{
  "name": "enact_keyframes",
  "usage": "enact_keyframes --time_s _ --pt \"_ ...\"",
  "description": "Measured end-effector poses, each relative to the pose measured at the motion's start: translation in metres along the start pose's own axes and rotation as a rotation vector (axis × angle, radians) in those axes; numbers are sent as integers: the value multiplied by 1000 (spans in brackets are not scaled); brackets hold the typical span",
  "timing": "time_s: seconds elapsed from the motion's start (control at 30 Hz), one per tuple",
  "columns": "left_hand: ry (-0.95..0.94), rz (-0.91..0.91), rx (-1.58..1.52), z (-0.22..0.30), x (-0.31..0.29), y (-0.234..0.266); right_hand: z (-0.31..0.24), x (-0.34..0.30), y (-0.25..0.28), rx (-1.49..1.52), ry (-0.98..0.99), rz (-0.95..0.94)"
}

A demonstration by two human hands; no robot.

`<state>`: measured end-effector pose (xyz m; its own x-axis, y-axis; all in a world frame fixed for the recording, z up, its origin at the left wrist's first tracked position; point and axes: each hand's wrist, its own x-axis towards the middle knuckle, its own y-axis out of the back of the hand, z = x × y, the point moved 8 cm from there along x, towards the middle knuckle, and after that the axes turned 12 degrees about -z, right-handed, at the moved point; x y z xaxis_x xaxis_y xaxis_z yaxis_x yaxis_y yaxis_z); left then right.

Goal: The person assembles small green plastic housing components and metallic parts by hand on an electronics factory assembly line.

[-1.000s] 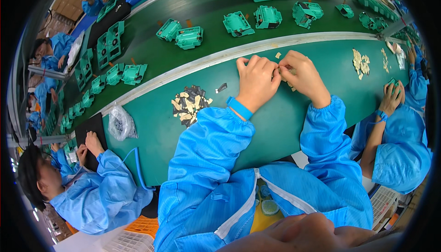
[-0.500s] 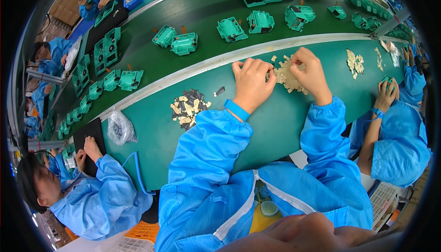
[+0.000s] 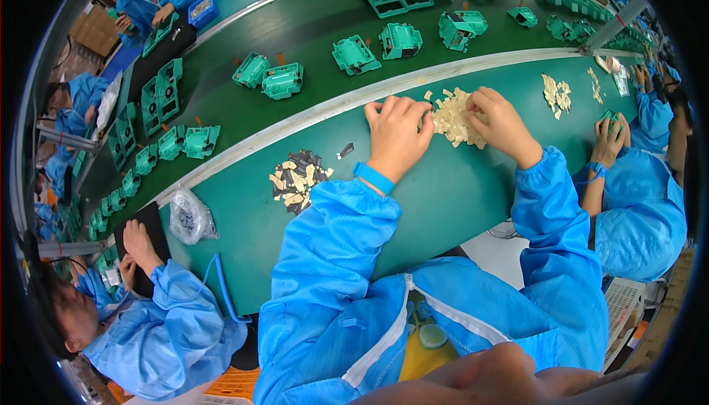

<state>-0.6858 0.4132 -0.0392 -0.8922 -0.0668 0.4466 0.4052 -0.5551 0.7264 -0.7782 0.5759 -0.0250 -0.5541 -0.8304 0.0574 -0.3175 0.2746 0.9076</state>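
My left hand (image 3: 397, 133) lies knuckles up on the green table (image 3: 443, 198), its thumb against the left edge of a pile of small beige pieces (image 3: 450, 118). My right hand (image 3: 499, 124) rests on the pile's right side with fingers curled down into the pieces. Whether either hand pinches a piece is hidden by the fingers. Both arms wear blue sleeves, and a blue band (image 3: 373, 177) circles my left wrist.
A heap of black and beige pieces (image 3: 297, 178) and one dark piece (image 3: 346, 151) lie left of my hands. Several green plastic housings (image 3: 354, 54) ride the dark conveyor (image 3: 310, 21) beyond a pale rail. Co-workers in blue sit at left (image 3: 159, 324) and right (image 3: 639, 206). A clear bag (image 3: 190, 217) lies at left.
My hands have moved apart from a close pinch, and the beige pile now shows between them. The view has shifted slightly.
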Motion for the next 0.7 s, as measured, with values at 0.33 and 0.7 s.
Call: enact_keyframes --time_s 0.33,0.7 --pt "-226 5 202 39 4 0 30 5 -33 1122 -630 -301" --pt "-234 8 273 44 6 -7 38 27 -35 950 -628 -568"
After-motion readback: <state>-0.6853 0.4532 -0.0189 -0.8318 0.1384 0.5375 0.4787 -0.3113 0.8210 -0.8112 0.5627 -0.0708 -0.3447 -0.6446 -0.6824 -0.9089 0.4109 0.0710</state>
